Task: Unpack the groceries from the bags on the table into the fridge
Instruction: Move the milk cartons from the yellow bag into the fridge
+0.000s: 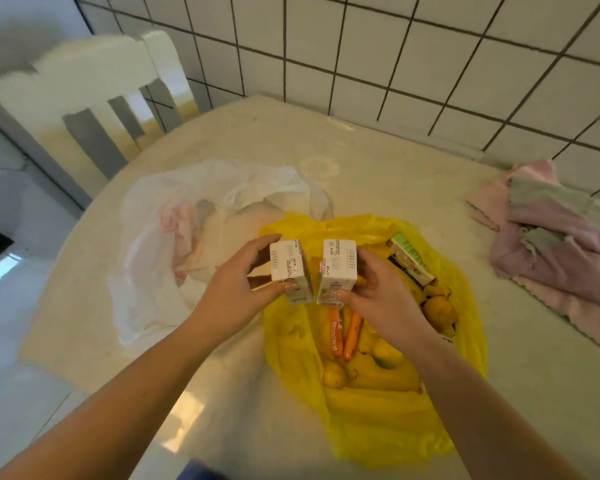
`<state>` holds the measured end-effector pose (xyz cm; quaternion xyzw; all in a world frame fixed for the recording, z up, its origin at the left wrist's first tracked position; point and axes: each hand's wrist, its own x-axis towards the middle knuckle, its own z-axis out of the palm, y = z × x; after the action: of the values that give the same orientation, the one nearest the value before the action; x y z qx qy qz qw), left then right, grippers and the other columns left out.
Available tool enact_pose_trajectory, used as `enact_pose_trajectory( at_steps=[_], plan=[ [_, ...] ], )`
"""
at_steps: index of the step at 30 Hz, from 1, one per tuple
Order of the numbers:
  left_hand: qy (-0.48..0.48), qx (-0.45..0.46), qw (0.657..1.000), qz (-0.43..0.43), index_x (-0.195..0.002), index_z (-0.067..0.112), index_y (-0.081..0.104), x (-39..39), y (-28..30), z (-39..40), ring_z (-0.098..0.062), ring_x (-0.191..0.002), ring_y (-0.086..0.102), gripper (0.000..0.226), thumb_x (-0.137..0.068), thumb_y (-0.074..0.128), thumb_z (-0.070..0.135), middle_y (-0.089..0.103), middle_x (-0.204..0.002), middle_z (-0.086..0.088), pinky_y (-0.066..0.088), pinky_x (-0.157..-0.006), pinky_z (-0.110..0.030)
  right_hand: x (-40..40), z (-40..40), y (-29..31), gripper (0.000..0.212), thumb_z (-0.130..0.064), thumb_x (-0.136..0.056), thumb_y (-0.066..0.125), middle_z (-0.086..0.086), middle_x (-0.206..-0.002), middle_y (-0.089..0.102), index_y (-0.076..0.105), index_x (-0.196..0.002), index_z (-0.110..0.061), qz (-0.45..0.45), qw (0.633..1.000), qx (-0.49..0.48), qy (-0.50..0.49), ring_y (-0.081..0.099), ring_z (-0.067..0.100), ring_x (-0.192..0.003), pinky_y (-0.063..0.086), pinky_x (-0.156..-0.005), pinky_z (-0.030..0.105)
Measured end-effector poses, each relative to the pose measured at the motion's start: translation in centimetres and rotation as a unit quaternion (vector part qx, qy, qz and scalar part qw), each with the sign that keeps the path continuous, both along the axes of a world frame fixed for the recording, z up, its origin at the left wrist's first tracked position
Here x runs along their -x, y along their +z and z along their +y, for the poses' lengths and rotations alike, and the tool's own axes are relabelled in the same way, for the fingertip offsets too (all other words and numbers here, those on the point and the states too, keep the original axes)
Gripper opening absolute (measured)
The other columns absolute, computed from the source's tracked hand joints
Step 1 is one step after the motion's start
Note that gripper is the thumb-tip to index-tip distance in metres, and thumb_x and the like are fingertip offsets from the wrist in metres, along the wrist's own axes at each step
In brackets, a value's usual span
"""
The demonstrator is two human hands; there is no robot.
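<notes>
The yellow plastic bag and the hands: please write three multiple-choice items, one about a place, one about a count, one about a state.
1. Where does the pink folded cloth lie?
A. on the chair
B. at the table's right side
C. in the bag
2. How many small white cartons are held?
A. one
B. two
C. four
3. The yellow plastic bag is:
A. open
B. knotted
C. empty

Key: B, the pink folded cloth lies at the right; B, left hand and right hand each grip one small white carton; A, the yellow plastic bag shows fruit inside.

White slatted chair beside the table, crumpled pink cloths near the tiled wall
</notes>
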<state>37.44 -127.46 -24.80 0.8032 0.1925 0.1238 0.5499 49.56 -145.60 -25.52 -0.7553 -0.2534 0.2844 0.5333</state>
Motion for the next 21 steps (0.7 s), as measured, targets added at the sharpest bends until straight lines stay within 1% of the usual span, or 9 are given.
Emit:
enact_pose_trajectory(
  at_steps=[2,3,7,10,12,14,16,19,21],
  plan=[
    [0.024,-0.007,1.000,-0.005,-0.118,0.043,0.041,2.3,1.3,0.3,0.015,-0.111,0.047,0.061,-0.078,0.071,0.009,0.051,-0.118,0.025,0.047,-0.082,-0.010,1.2,1.4,0.7,0.068,-0.002,-0.081,0.068,-0.024,-0.121,0.058,0.046,-0.116,-0.056,-0.005,0.999,-0.018,0.033,0.056,0.002,-0.115,0.052,-0.092,0.032],
    [0.038,-0.015,0.999,-0.006,-0.117,0.045,0.040,3.4,1.9,0.5,0.020,-0.109,0.046,0.061,-0.079,0.070,0.009,0.050,-0.116,0.028,0.046,-0.080,-0.007,1.9,2.2,0.9,0.070,-0.002,-0.081,0.068,-0.023,-0.123,0.057,0.045,-0.117,-0.057,-0.007,0.998,-0.025,0.049,0.055,0.002,-0.116,0.052,-0.092,0.032],
    [0.097,-0.024,0.995,-0.006,-0.122,0.043,0.039,8.5,3.4,1.7,0.020,-0.108,0.044,0.058,-0.081,0.069,0.014,0.048,-0.115,0.031,0.050,-0.080,-0.012,5.1,5.4,2.0,0.069,0.001,-0.081,0.066,-0.020,-0.127,0.056,0.046,-0.127,-0.046,-0.017,0.992,-0.048,0.113,0.052,0.002,-0.120,0.051,-0.093,0.033],
    [0.132,-0.030,0.991,-0.016,-0.121,0.046,0.039,12.9,4.4,2.8,0.026,-0.104,0.042,0.056,-0.082,0.067,0.016,0.047,-0.111,0.036,0.047,-0.074,-0.006,8.7,7.9,2.9,0.070,0.002,-0.081,0.066,-0.021,-0.126,0.055,0.043,-0.123,-0.048,-0.037,0.987,-0.057,0.145,0.050,-0.003,-0.119,0.052,-0.091,0.027],
    [0.153,-0.038,0.987,-0.018,-0.120,0.048,0.039,16.0,5.0,3.8,0.025,-0.104,0.043,0.057,-0.082,0.067,0.016,0.047,-0.110,0.036,0.047,-0.075,-0.005,11.4,9.7,3.6,0.070,0.003,-0.080,0.066,-0.017,-0.127,0.054,0.043,-0.120,-0.050,-0.050,0.983,-0.063,0.167,0.049,-0.006,-0.118,0.052,-0.090,0.025],
    [0.174,-0.040,0.984,-0.019,-0.127,0.042,0.039,19.6,5.4,5.1,0.022,-0.105,0.045,0.059,-0.083,0.067,0.016,0.048,-0.112,0.033,0.047,-0.076,-0.005,14.6,11.6,4.5,0.070,0.003,-0.079,0.066,-0.016,-0.126,0.055,0.043,-0.118,-0.051,-0.064,0.975,-0.074,0.198,0.050,-0.007,-0.116,0.052,-0.087,0.023],
    [0.194,-0.041,0.980,-0.027,-0.132,0.036,0.039,23.7,5.9,6.6,0.024,-0.104,0.044,0.060,-0.083,0.067,0.014,0.049,-0.113,0.030,0.045,-0.073,-0.002,18.3,13.8,5.3,0.068,0.003,-0.080,0.066,-0.017,-0.126,0.055,0.045,-0.120,-0.048,-0.076,0.967,-0.085,0.229,0.050,-0.008,-0.115,0.052,-0.082,0.017],
    [0.218,-0.058,0.974,-0.035,-0.124,0.045,0.038,31.0,7.1,9.0,0.031,-0.097,0.041,0.059,-0.084,0.065,0.011,0.049,-0.107,0.032,0.042,-0.067,0.002,24.9,17.5,6.4,0.067,0.004,-0.080,0.065,-0.018,-0.125,0.055,0.045,-0.121,-0.045,-0.090,0.954,-0.092,0.272,0.050,-0.011,-0.113,0.047,-0.074,0.008],
    [0.237,-0.074,0.968,-0.034,-0.118,0.050,0.035,36.1,7.9,10.7,0.031,-0.097,0.041,0.058,-0.084,0.065,0.013,0.048,-0.107,0.033,0.043,-0.069,0.001,29.6,20.2,7.0,0.067,0.003,-0.080,0.066,-0.020,-0.123,0.054,0.044,-0.121,-0.046,-0.093,0.945,-0.097,0.297,0.049,-0.015,-0.110,0.044,-0.072,0.003]
  ],
)
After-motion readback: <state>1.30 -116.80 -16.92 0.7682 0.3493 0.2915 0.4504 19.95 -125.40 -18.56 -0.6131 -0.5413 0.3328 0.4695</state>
